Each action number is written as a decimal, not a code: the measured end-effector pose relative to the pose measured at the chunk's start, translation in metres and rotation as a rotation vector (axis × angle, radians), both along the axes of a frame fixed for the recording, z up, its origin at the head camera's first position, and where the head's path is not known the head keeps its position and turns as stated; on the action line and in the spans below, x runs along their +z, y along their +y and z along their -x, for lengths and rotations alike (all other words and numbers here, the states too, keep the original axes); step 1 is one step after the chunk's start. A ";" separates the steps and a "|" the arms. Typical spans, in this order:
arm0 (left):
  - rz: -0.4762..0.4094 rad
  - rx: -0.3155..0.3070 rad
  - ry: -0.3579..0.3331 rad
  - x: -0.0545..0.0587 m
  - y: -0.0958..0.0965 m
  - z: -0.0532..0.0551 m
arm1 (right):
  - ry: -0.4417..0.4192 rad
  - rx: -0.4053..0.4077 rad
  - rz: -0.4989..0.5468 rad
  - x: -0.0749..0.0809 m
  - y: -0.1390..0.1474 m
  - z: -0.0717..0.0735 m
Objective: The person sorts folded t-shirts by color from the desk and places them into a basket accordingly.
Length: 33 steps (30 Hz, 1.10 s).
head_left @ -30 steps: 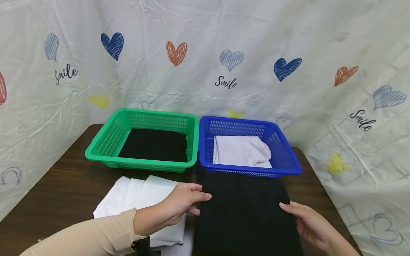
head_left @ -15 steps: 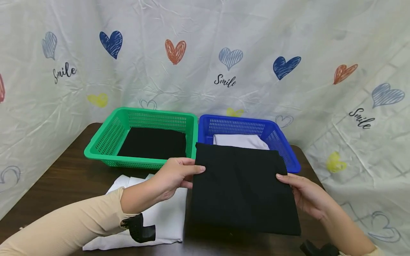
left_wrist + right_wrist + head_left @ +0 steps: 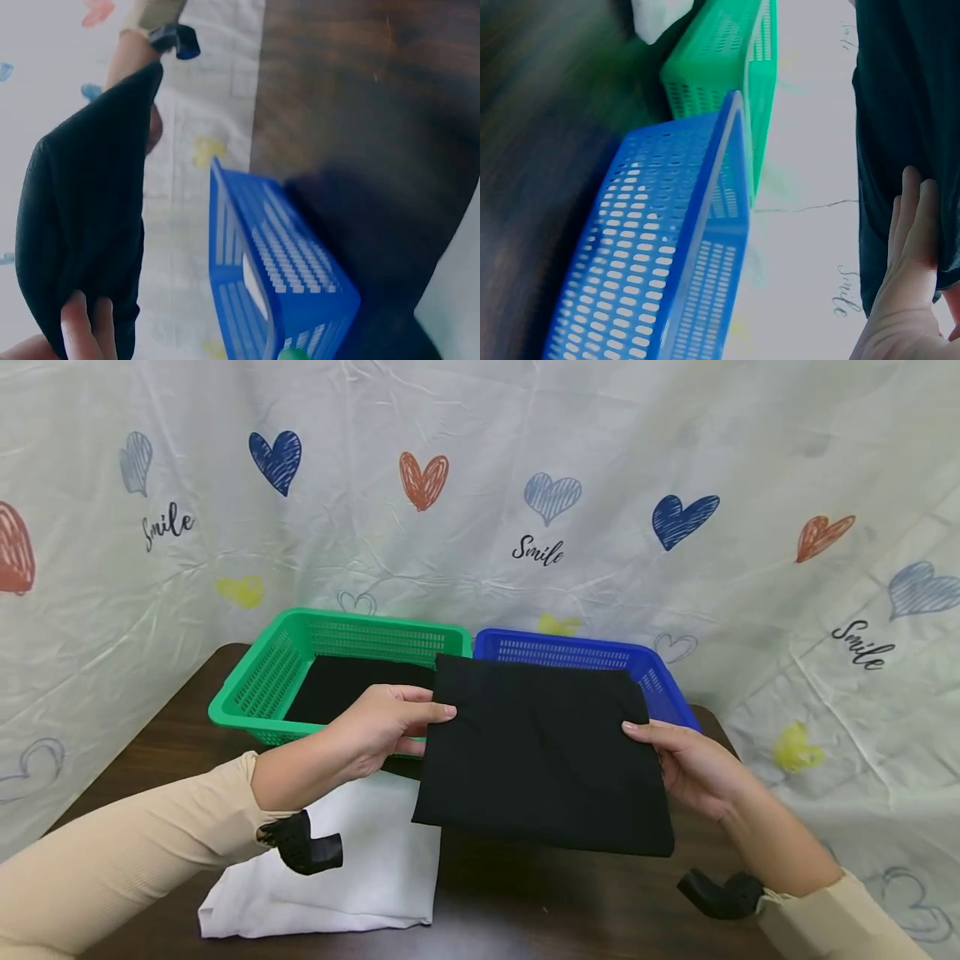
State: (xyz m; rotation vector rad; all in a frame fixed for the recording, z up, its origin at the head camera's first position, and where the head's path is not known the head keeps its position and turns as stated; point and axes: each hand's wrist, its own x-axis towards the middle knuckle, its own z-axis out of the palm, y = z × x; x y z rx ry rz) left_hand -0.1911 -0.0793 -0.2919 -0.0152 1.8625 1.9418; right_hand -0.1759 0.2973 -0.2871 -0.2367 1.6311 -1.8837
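A folded black cloth (image 3: 543, 756) hangs in the air between my two hands, tilted, in front of the baskets. My left hand (image 3: 382, 727) pinches its left edge, thumb on top and fingers beneath. At the opposite edge my right hand (image 3: 693, 764) grips it the same way; in the right wrist view this hand's fingers (image 3: 913, 217) lie along the cloth's underside. Whether the cloth is a garment cannot be told. Below my left forearm, a folded white cloth (image 3: 367, 868) lies on the table.
A green basket (image 3: 258, 720) at the back left contains another folded black cloth (image 3: 337, 681). Beside it stands a blue basket (image 3: 667, 689), partly covered by the held cloth; something white (image 3: 255, 285) shows inside it. Behind hangs a printed white curtain (image 3: 480, 552).
Both hands have raised the black cloth off the table and shifted it slightly left. It now blocks much of the blue basket, and the white cloth inside is hidden in the head view.
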 end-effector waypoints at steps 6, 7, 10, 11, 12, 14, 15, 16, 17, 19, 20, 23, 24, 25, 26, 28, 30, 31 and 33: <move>0.010 0.026 0.006 0.006 -0.011 0.016 | -0.020 -0.066 -0.046 0.002 -0.015 0.014; 0.025 0.026 0.013 0.006 -0.013 0.018 | -0.027 -0.087 -0.064 0.003 -0.018 0.016; 0.072 0.020 0.029 0.007 -0.021 0.023 | -0.031 -0.127 -0.098 0.003 -0.027 0.022; 0.082 0.019 0.029 0.008 -0.023 0.025 | -0.032 -0.125 -0.094 0.003 -0.030 0.025; 0.093 0.020 0.029 0.009 -0.026 0.026 | -0.030 -0.120 -0.089 0.003 -0.034 0.028; 0.109 0.016 0.024 0.010 -0.031 0.031 | -0.026 -0.113 -0.074 0.003 -0.040 0.033; 0.115 0.014 0.021 0.011 -0.034 0.033 | -0.027 -0.107 -0.064 0.002 -0.043 0.036; 0.121 0.012 0.019 0.012 -0.036 0.035 | -0.027 -0.101 -0.062 0.002 -0.046 0.039; 0.126 0.009 0.018 0.012 -0.039 0.037 | -0.026 -0.097 -0.064 0.002 -0.049 0.041; 0.137 0.005 0.019 0.013 -0.045 0.042 | -0.026 -0.108 -0.079 0.003 -0.056 0.047; 0.143 0.006 0.015 0.013 -0.048 0.044 | -0.029 -0.114 -0.085 0.003 -0.059 0.049; 0.153 0.008 -0.006 0.013 -0.056 0.050 | -0.031 -0.126 -0.099 0.003 -0.068 0.057; 0.156 0.008 -0.014 0.014 -0.059 0.052 | -0.031 -0.131 -0.102 0.003 -0.071 0.059; 0.158 0.007 -0.022 0.014 -0.062 0.054 | -0.030 -0.131 -0.101 0.003 -0.074 0.062; 0.160 0.004 -0.028 0.015 -0.065 0.056 | -0.031 -0.133 -0.099 0.003 -0.077 0.064; 0.172 0.004 -0.031 0.017 -0.071 0.060 | -0.032 -0.136 -0.095 0.003 -0.083 0.070; 0.182 0.006 -0.028 0.018 -0.076 0.064 | -0.037 -0.145 -0.092 0.003 -0.091 0.075; 0.185 0.009 -0.026 0.019 -0.079 0.066 | -0.041 -0.152 -0.088 0.003 -0.094 0.079; 0.191 0.014 -0.017 0.020 -0.084 0.070 | -0.047 -0.163 -0.078 0.004 -0.101 0.085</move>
